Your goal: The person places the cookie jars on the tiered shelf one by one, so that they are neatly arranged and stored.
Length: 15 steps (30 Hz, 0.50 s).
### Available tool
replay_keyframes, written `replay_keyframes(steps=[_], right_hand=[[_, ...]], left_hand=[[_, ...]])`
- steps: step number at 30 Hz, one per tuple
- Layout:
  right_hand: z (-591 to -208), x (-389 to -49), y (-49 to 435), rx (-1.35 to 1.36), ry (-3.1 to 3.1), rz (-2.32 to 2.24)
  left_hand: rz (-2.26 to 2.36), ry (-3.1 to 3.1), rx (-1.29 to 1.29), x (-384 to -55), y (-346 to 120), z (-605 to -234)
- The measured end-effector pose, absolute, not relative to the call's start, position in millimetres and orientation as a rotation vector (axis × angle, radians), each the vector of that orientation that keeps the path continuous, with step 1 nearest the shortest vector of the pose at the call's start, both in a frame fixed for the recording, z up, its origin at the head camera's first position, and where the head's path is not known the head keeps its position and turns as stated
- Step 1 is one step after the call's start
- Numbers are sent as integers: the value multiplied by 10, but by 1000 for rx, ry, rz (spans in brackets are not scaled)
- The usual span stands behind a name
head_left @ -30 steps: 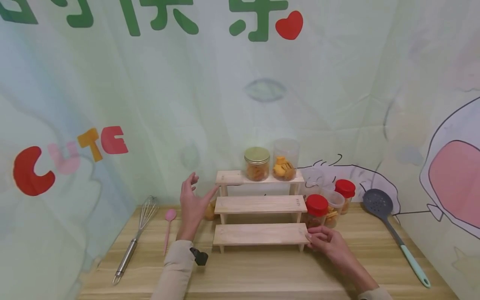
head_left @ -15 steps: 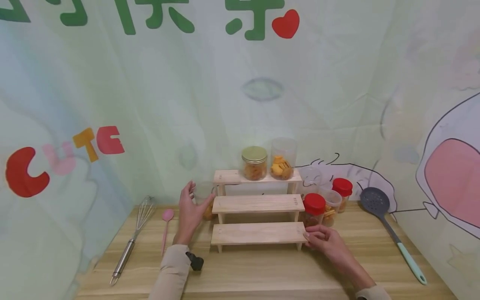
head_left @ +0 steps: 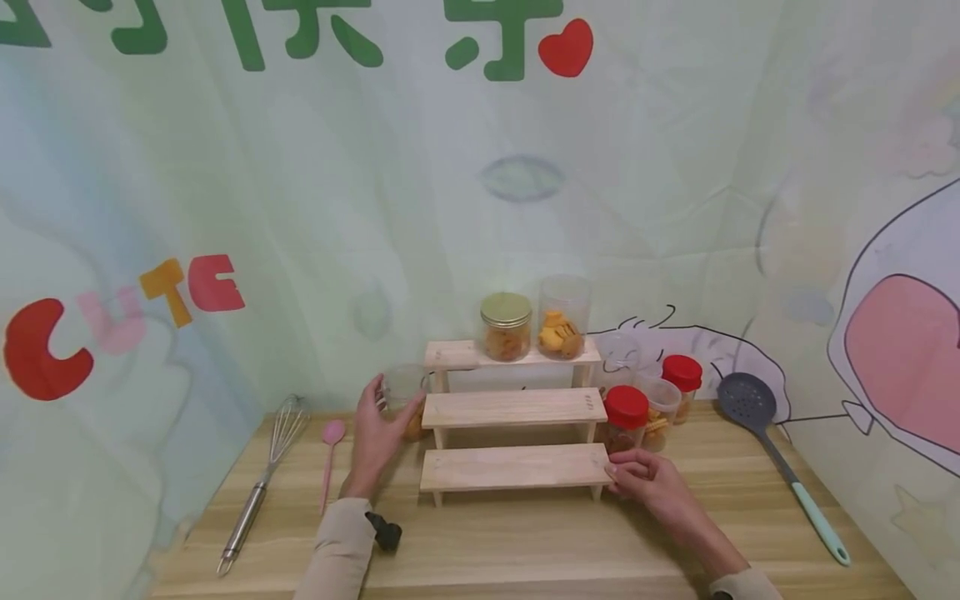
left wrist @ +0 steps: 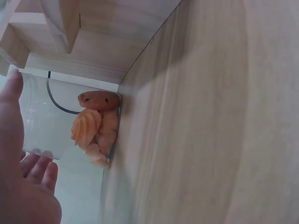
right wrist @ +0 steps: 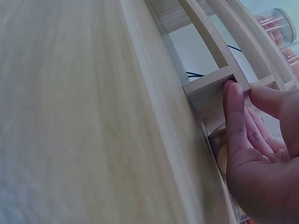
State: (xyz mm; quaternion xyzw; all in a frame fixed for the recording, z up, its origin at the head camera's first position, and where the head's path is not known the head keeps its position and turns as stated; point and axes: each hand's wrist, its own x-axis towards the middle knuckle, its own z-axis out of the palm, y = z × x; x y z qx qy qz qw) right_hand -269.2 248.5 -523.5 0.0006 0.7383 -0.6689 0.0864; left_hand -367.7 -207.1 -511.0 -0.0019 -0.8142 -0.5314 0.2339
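My left hand (head_left: 375,437) is around a clear jar (head_left: 405,385) left of a three-tier wooden display stand (head_left: 517,467). In the left wrist view its thumb and fingers lie on opposite sides of the jar's upper part. Piped cookies (left wrist: 96,130) sit at the bottom of that jar, which stands upright on the table. My right hand (head_left: 652,487) pinches the right end of the stand's lowest shelf between thumb and index finger. On the top shelf are a gold-lidded jar (head_left: 506,327) and a clear jar of cookies (head_left: 562,321).
Right of the stand are red-lidded jars (head_left: 627,408) and an open-topped tub (head_left: 662,408) of snacks. A slotted skimmer (head_left: 780,458) lies at the far right. A whisk (head_left: 262,483) and pink spoon (head_left: 328,462) lie left. A printed curtain (head_left: 360,208) hangs behind.
My left hand has closed in around the jar beside the stand and lowered slightly. The right hand keeps its pinch on the lowest shelf. The head view has shifted a little.
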Motion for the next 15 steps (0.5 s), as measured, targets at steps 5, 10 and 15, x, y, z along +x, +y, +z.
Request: replay_keyframes(steps=[5, 10, 15], right_hand=[[-5249, -2699, 2493, -18, 2181, -2004], [-5262, -2697, 2495, -21, 2180, -1999], [-5262, -2705, 2498, -11, 2179, -2006]], left_hand=[[-1450, -2250, -63, -3692, -2103, -5134], [-1428, -2305, -84, -3680, -2108, -5127], [-1362, -2421, -48, -3670, -2116, -5135]])
